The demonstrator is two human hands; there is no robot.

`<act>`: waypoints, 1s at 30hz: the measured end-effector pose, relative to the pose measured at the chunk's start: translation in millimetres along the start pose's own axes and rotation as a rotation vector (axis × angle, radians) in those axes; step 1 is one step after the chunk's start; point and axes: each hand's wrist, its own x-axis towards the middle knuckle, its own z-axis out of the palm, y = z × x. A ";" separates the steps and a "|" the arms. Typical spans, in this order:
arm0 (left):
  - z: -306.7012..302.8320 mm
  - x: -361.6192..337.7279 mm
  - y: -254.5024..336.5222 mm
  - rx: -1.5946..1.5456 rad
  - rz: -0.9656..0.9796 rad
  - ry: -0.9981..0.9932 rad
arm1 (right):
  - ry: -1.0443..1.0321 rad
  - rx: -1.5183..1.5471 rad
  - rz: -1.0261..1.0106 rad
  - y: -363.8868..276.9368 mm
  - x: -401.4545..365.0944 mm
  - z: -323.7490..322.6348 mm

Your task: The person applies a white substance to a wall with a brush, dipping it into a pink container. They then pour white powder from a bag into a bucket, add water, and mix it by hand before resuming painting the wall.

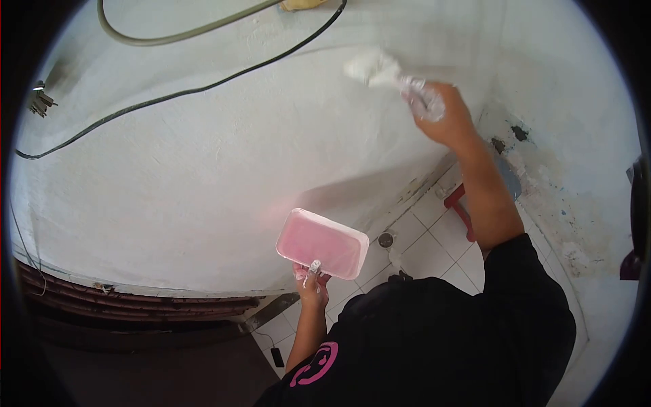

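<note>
My right hand [434, 110], smeared with white, is closed around a white-coated paintbrush [375, 68]. The brush head is blurred and overlaps the upper part of the pale wall [203, 163]. Lower down, my left hand [312, 283] grips the near edge of a shallow pink plastic tray [352, 267]. A white-spotted thumb lies over its rim, while the other fingers are mostly hidden underneath. The tray is held out in front of the wall and casts a shadow on it.
A black cable [196, 89] and a grey hose [152, 41] run across the wall. Electrical plugs [42, 102] hang at left. Below are a red stool-like object [461, 214], a small round container [386, 239], white floor tiles [434, 249] and a phone [277, 357]. Peeling patches mark the right wall.
</note>
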 end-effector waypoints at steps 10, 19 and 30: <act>10.9 -0.8 -9.5 -0.060 0.018 -0.026 | -0.528 -0.161 0.388 83.7 -137.7 88.9; 8.4 -37.2 -14.8 -0.132 0.021 0.048 | -0.085 -0.118 -0.005 -5.9 10.6 -5.0; -22.8 -106.3 -60.4 -0.083 0.013 0.117 | -0.622 -0.230 0.534 124.0 -190.4 101.8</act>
